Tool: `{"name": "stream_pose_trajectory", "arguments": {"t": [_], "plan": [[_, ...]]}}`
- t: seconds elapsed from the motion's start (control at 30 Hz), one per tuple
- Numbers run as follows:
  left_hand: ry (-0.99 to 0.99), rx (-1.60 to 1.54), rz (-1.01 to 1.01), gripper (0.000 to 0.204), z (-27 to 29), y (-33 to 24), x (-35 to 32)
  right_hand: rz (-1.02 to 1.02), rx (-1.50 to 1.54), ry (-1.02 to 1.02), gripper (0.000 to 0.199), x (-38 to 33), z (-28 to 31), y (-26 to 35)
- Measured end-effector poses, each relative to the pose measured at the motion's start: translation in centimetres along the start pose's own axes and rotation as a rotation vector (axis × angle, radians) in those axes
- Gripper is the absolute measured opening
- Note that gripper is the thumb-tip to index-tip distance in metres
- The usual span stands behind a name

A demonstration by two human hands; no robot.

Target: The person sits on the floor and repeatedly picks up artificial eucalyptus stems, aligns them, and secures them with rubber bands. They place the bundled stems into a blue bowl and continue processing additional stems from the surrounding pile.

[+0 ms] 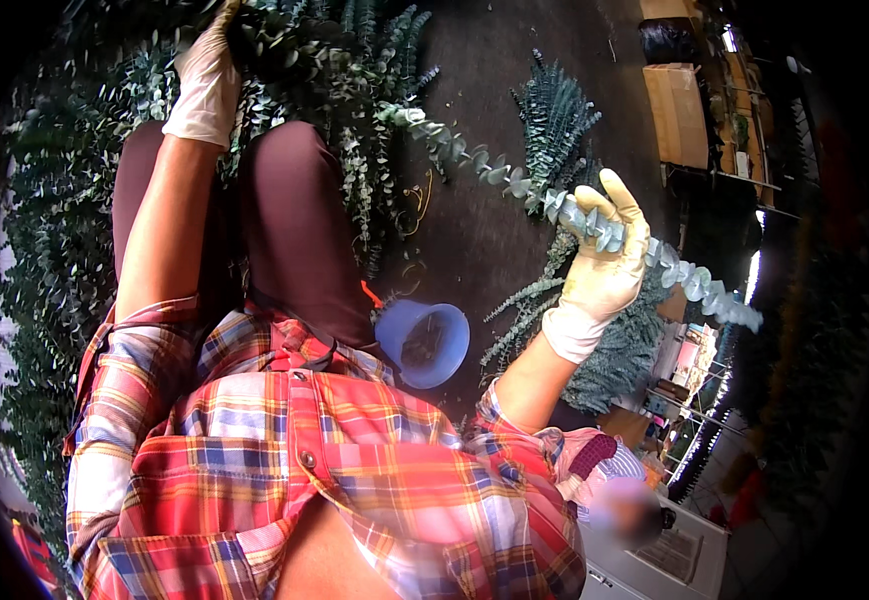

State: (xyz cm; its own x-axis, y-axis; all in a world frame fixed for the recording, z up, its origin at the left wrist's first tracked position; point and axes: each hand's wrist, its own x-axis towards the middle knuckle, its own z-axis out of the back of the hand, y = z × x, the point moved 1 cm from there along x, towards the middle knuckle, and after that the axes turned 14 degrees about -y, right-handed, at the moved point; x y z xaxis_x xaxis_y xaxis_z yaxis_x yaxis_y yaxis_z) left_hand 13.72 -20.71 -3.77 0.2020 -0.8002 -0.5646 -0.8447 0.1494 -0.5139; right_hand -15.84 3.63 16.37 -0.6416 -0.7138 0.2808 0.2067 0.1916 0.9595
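My right hand point(604, 262), in a pale glove, holds a long eucalyptus stem point(494, 172) with round grey-green leaves. The stem runs slantwise through the fingers, its ends sticking out on both sides. My left hand point(208, 80), also gloved, reaches into the heap of eucalyptus branches point(299, 60) beyond my knees. Its fingers are smeared and partly cut off near the top edge, so what they touch is unclear. Leafy eucalyptus covers the left side.
Right of my knees stands a blue bucket point(422, 345) on the dark floor point(469, 75). Bundles of eucalyptus point(556, 125) lie farther right, near a cardboard box point(676, 115). Another person point(599, 470) is at the lower right, beside a white appliance point(689, 560).
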Motion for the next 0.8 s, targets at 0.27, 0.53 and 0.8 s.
{"name": "stream_pose_trajectory", "arguments": {"t": [0.27,0.53,0.8], "plan": [[0.145,0.147,-0.57,0.02,-3.7,-3.0,-6.3,-0.133,-0.477,0.188,0.039,7.5,-3.5,-6.3],[0.462,0.512,-0.524,0.037,-6.4,1.4,-10.5,-0.091,-0.387,0.411,0.087,9.8,-11.1,-14.1],[0.803,0.741,-0.588,0.041,-9.1,11.1,-16.8,0.251,-0.297,0.143,0.066,3.5,-11.3,-6.7]]}}
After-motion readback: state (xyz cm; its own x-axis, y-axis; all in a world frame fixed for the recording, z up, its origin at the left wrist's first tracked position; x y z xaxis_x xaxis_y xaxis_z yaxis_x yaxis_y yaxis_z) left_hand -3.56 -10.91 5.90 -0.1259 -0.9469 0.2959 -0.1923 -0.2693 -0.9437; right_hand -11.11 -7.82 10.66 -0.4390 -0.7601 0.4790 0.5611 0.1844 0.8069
